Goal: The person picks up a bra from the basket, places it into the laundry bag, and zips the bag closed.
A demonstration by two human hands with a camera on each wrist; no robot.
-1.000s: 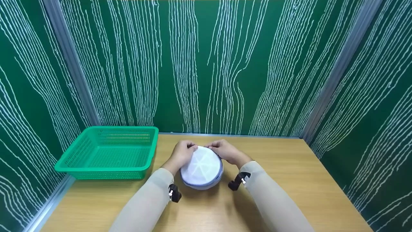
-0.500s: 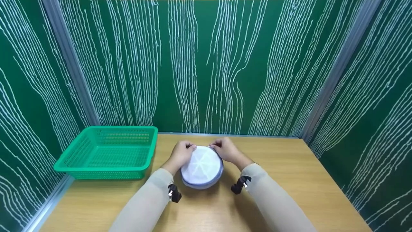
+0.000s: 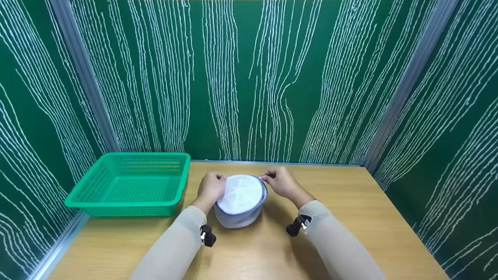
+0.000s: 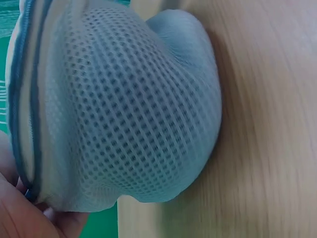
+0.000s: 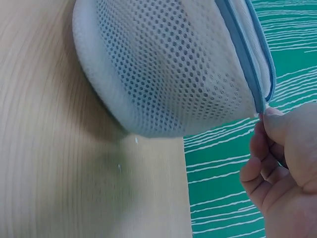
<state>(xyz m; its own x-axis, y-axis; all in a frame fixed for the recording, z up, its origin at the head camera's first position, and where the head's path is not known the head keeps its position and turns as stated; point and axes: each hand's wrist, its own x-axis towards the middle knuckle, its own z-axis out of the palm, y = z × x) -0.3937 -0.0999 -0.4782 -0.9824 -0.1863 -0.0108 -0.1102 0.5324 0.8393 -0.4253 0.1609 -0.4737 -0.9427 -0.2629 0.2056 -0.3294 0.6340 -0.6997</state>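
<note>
The left hand grips the left side of a round white mesh pouch, fingers curled over its blue-trimmed rim; in the left wrist view only a bit of that hand shows at the lower corner, pressed against the pouch by the zip seam. The right hand pinches the rim on the far right side, thumb and forefinger closed on the blue zip edge. The right wrist view shows this hand with its fingertips nipped on the end of the zip line, the other fingers loosely curled below. The pouch sits on the wooden desk, in the middle and toward the far edge, tipped so that its flat white top leans toward the person and its lower mesh body rests on the wood. Both forearms wear beige sleeves, each with a small black clip near the wrist. A green plastic basket stands on the desk to the left of the pouch, near the left hand but apart from it. Green walls with white wavy lines enclose the desk on three sides.
</note>
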